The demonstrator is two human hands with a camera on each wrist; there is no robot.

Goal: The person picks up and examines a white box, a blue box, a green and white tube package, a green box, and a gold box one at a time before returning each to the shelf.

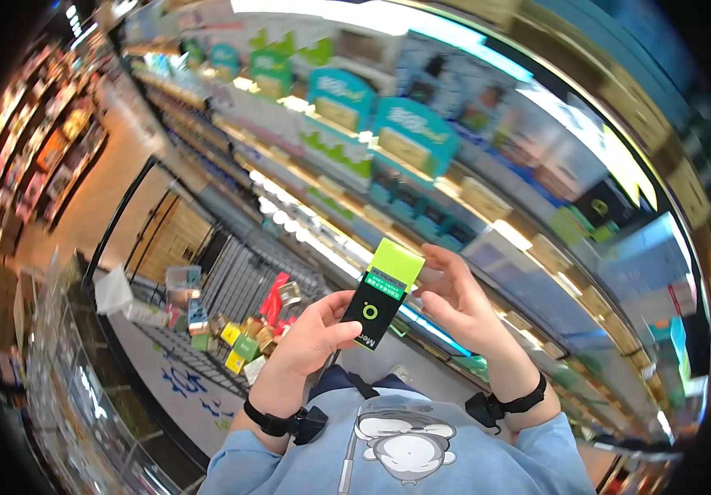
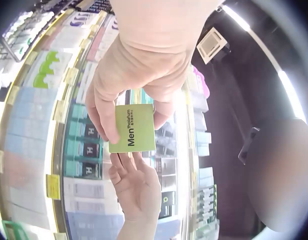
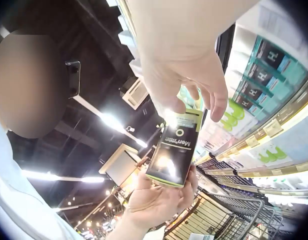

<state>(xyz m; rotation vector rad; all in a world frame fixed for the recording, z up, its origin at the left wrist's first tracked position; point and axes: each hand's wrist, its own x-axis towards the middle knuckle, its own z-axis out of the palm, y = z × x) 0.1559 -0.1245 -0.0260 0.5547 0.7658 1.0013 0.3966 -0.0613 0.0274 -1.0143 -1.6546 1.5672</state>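
A black and lime-green Mentholatum box (image 1: 383,290) is in my left hand (image 1: 312,337), thumb across its black front. The left wrist view has the box's lime end (image 2: 131,128) facing the camera, with the left hand's fingers (image 2: 100,112) along its side. My right hand (image 1: 461,307) hovers by the lime end away from me, fingers loosely bent. From the right wrist, the box's black face (image 3: 175,152) is visible, with the right hand (image 3: 186,82) right at its end and the left hand (image 3: 156,202) gripping the other end.
Store shelves (image 1: 446,183) packed with boxed goods run diagonally ahead and to the right. At my left stands a shopping cart (image 1: 207,375) with several colourful packages (image 1: 242,346) in it. Another aisle of shelves (image 1: 58,148) lies farther left, across a brown floor (image 1: 128,136).
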